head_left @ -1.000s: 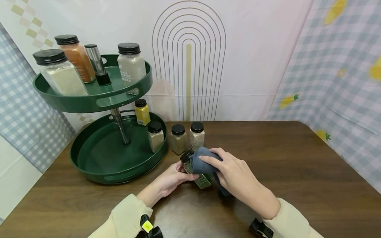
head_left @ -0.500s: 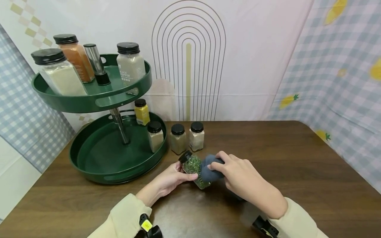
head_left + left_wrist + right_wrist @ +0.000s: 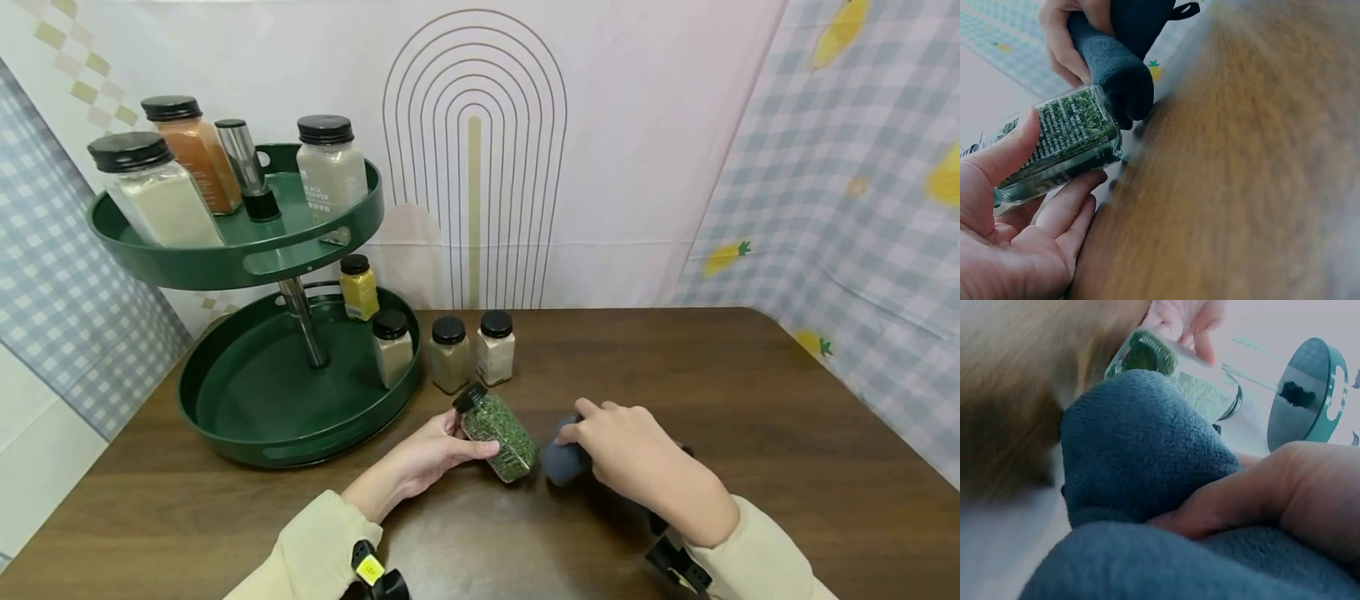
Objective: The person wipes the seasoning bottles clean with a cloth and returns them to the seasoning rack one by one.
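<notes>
My left hand (image 3: 438, 454) grips a clear square spice jar (image 3: 501, 435) filled with green dried herb flakes. The jar is tilted, its black cap up and to the left, its base down toward the right. Printed white text shows on its side in the left wrist view, where the thumb presses the jar (image 3: 1072, 128). To the right of the jar's base, my right hand (image 3: 630, 446) holds a bunched blue-grey cloth (image 3: 564, 454) low over the wooden table. In the right wrist view the cloth (image 3: 1141, 444) overlaps the jar's base.
A green two-tier round rack (image 3: 300, 446) stands at the left, with large jars and a steel post on top. Its lower tray holds a yellow jar (image 3: 359, 289) and a beige one (image 3: 392, 350). Two small jars (image 3: 450, 357) stand on the table (image 3: 712, 392) behind my hands.
My right hand has drawn the cloth off the jar, down and to the right, uncovering the green herbs. My left hand and the jar stay nearly in place.
</notes>
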`<state>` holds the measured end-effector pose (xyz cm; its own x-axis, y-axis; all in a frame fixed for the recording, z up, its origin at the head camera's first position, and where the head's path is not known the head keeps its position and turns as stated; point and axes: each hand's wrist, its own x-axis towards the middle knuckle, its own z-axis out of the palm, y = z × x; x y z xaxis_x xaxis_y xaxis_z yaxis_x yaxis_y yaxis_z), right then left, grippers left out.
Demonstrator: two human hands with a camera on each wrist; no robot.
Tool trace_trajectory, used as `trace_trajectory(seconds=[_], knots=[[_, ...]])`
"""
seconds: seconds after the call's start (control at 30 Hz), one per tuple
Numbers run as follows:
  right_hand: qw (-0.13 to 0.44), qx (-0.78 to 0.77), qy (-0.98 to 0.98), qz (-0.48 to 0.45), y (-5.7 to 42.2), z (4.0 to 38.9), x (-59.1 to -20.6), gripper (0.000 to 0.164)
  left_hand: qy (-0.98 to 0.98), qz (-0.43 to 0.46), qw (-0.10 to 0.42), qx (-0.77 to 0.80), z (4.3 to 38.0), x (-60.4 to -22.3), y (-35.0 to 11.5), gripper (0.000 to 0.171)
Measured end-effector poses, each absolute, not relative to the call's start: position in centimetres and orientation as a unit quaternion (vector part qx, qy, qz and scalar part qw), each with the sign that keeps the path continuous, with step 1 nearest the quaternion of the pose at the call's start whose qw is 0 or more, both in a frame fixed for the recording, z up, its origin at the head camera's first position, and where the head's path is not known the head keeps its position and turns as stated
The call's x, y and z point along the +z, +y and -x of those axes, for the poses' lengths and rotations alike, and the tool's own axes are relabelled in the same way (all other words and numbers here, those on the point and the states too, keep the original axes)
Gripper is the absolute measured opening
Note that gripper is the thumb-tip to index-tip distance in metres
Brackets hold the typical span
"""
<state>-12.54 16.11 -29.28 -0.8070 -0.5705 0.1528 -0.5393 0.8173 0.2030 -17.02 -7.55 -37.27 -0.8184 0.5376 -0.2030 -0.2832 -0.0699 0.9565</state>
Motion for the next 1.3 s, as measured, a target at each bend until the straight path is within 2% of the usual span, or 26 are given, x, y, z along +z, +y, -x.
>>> trace_trajectory(seconds=[0.07,0.27,0.4,0.53,0.9,1.3], knots=[[0.117,-0.069,-0.950,-0.280,16.3,12.6,-29.1,0.042,0.620,-0.107,0.286,0.723,17.0,-37.3,-7.5,0.067],[0.218,0.037,-0.928,-0.299,15.7,12.6,-28.6,0.055,0.624,-0.111,0.291,0.717,17.0,-37.2,-7.6,0.066],[0.235,0.080,-0.905,-0.345,14.8,12.5,-29.2,0.059,0.622,-0.113,0.290,0.718,17.1,-37.1,-7.7,0.061],[0.222,0.082,-0.905,-0.353,14.4,12.5,-29.7,0.057,0.611,-0.113,0.290,0.728,17.1,-37.1,-7.7,0.059],[0.171,0.063,-0.910,-0.373,15.0,12.5,-29.1,0.050,0.608,-0.090,0.294,0.732,17.2,-37.0,-7.5,0.069],[0.080,0.076,-0.919,-0.379,15.9,12.2,-28.3,0.052,0.612,-0.107,0.296,0.725,17.2,-37.1,-7.5,0.068]])
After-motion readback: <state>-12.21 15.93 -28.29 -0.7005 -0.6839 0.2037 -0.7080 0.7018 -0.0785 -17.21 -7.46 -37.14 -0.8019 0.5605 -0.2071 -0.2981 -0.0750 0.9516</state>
